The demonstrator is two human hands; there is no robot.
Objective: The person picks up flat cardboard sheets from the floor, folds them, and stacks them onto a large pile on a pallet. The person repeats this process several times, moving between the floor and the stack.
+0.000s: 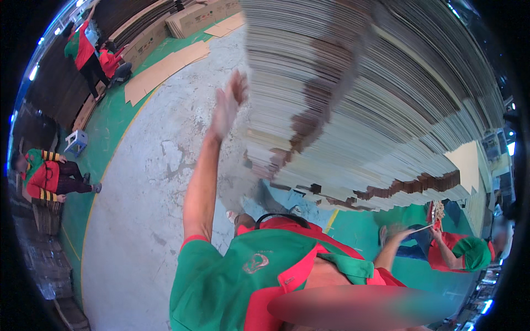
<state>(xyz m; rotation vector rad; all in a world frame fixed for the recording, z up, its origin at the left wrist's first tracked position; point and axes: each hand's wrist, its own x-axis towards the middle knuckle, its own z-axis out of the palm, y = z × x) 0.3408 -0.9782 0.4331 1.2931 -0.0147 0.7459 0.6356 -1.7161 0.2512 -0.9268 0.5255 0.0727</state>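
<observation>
A tall stack of flat cardboard sheets (381,110) fills the upper right, its layered edges facing me and darker brown patches running across it. My left hand (229,105) is raised beside the left edge of this stack. Its fingers are stretched out and somewhat blurred, with nothing seen in them; whether they touch the sheets I cannot tell. Low on the right, my right hand (398,233) is below the stack and smeared by motion. A thin pale strip (422,228) lies between it and a co-worker's hand (436,231); who holds the strip is unclear.
A co-worker in red and green (461,252) is close on my right. Further left, a person (47,177) sits near a small stool (76,142), and two people work by cardboard at the back. Flat cardboard (165,70) lies on the green floor (113,129). The grey floor is worn.
</observation>
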